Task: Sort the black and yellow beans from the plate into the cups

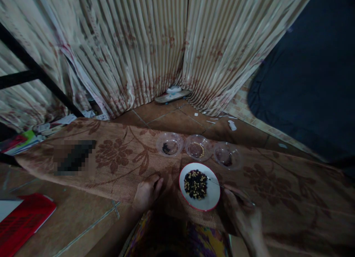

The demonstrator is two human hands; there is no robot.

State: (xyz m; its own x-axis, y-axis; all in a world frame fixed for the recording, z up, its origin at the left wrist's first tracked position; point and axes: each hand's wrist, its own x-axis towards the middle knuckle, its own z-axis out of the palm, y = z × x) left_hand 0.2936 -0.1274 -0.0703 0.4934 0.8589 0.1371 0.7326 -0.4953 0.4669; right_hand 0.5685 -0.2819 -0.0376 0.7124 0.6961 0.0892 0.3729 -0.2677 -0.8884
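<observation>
A white plate [211, 201] with a red rim lies in front of me, with a heap of mixed dark and pale yellow beans [195, 185] on its left part. My right hand [242, 212] is closed around a slim metal utensil [219, 183]; its tip reaches over the plate beside the beans. I cannot make out its exact kind. Left of the plate, my left hand [148, 192] rests on the cloth, fingers curled in and nothing seen in them. Behind the plate stand three clear plastic bowls: the left bowl [177, 148] holds dark bits, the middle bowl [194, 140] pale ones, the right bowl [222, 149] a few dark ones.
A brown flower-patterned cloth [116, 179] covers the low table. A blurred-out dark object [76, 159] lies at its left. Papers [66, 119] are stacked at the far left end. Beyond are a skateboard [173, 97], striped curtains [155, 46] and floor tiles with white scraps.
</observation>
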